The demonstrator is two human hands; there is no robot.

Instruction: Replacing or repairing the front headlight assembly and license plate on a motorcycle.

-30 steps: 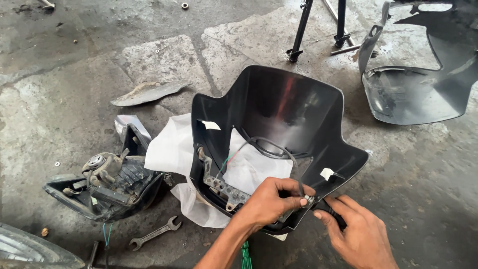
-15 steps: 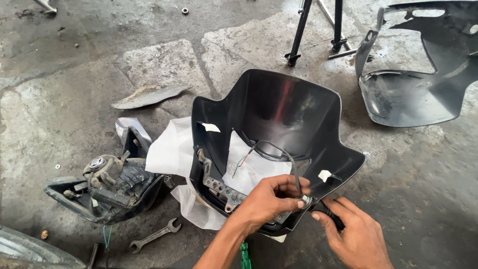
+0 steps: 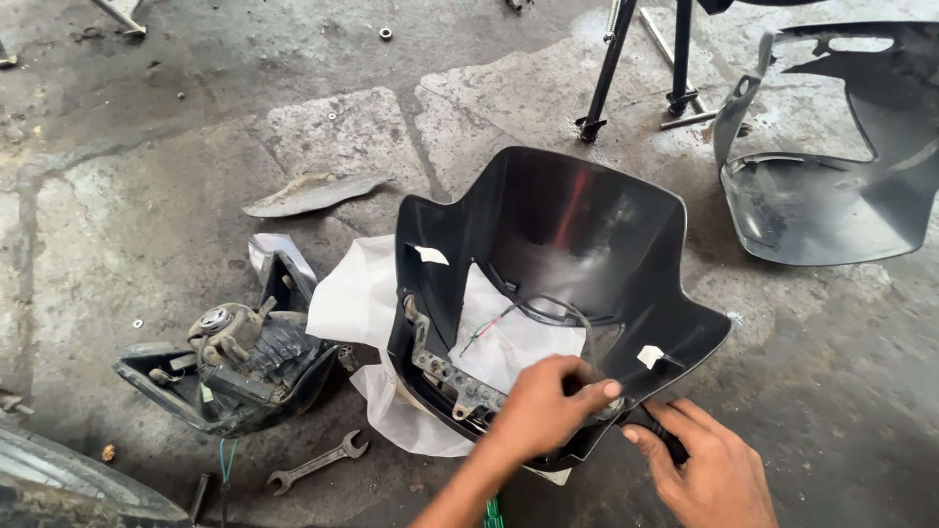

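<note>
Since half-second-earlier frame: left hand [image 3: 543, 411] shifted slightly along lower rim of fairing [image 3: 577, 235]; grip clamped on rim. Right hand [image 3: 709, 469], just beside, grip closed around black tool handle [image 3: 657, 433]. Fairing: glossy black moulded plastic, concave, flared. Beneath: white crinkled sheet [image 3: 357, 303]. Left of grip: steel spanner [image 3: 318, 462] on cracked concrete floor [image 3: 147, 196].

The left hand [image 3: 543, 411] has closed into a fist, hiding the thin tool from view.

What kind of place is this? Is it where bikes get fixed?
Probably a motorbike repair spot: on a stained concrete floor lie a black headlight fairing, another body panel and an open-ended spanner.
</note>
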